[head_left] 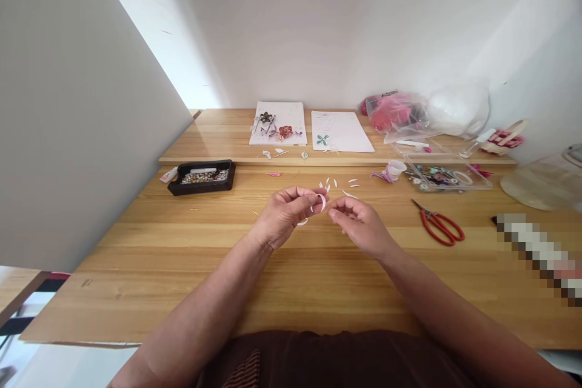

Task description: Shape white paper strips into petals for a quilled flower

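Note:
Over the middle of the wooden table, my left hand is closed, pinching a curved pale pink petal-like strip between thumb and fingers. Close to its right is my right hand, with thumb and index finger pressed together. Whatever lies in that pinch, perhaps something thin, is too small to make out. Several loose white petal-shaped pieces lie scattered on the wood just beyond both hands. Another white curved piece shows partly below my left fingers.
Red-handled scissors lie to the right, near a clear box of beads and a white cup with purple ribbon. A black bead tray stands left. On the raised back ledge are flower ornaments, white paper and plastic bags.

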Tool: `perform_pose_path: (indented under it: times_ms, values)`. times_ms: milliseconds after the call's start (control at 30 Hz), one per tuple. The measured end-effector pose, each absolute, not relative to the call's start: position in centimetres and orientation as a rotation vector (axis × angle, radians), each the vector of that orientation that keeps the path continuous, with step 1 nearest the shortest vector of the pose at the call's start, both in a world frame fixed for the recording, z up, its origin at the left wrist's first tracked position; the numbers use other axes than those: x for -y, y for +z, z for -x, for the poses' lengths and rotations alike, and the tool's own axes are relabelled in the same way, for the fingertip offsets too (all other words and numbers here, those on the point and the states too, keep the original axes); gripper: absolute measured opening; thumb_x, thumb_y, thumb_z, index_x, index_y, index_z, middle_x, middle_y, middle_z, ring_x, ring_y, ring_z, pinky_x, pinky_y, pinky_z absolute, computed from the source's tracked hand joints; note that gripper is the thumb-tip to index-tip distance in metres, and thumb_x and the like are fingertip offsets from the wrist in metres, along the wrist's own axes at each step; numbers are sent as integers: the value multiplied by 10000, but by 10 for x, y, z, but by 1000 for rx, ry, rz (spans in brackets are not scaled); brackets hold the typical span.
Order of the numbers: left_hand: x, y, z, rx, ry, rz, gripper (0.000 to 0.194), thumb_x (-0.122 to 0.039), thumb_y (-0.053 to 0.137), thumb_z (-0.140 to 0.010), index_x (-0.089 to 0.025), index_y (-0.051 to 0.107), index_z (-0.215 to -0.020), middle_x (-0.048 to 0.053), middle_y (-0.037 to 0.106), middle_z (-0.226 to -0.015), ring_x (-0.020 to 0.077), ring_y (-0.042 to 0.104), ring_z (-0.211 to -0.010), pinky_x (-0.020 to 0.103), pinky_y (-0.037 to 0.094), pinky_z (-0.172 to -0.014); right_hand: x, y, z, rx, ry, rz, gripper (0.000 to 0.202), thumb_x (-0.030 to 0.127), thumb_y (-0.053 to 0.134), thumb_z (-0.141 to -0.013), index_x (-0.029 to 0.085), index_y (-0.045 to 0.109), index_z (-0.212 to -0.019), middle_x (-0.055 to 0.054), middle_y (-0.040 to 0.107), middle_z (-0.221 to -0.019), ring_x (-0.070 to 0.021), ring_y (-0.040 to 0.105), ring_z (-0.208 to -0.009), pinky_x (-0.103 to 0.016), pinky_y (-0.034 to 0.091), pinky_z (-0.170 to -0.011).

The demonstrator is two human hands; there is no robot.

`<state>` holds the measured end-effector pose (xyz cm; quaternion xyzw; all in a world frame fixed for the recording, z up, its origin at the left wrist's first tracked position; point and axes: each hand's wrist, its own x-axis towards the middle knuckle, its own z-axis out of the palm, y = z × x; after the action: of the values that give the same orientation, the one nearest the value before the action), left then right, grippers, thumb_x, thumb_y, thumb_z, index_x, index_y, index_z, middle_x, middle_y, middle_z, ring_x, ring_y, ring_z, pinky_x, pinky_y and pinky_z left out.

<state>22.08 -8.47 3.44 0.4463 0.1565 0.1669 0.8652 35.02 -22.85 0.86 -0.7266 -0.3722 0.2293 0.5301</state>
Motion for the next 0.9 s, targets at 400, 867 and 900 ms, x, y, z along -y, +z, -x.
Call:
perform_pose_path:
  times_ms: [400,867,900]
  values:
    - [89,31,-223,-288,308,-908,189,-251,866,-685,-116,739,-723,34,701,-721,113,624,-707,294,481,-811,211,29,-334,1129,295,1448,192,216,625,-898,220,626,-1090,-76,707,-1034,-194,700,-914,-329,584,-774]
    - [86,17,-230,-516,487,-1042,245,-396,851,-675,-176,764,-742,33,721,-878,79,504,-628,239,343,-568,202,18,-315,845,529,1445,90,241,630,-864,227,585,-941,66,518,-596,-111,433,-541,-262,347,-531]
    - [86,15,-230,-529,507,-1050,257,-407,848,-675,-176,759,-745,19,702,-815,71,469,-589,240,322,-550,202,17,-314,828,549,1450,165,240,645,-854,231,578,-1004,75,514,-596,-110,422,-538,-261,342,-531]
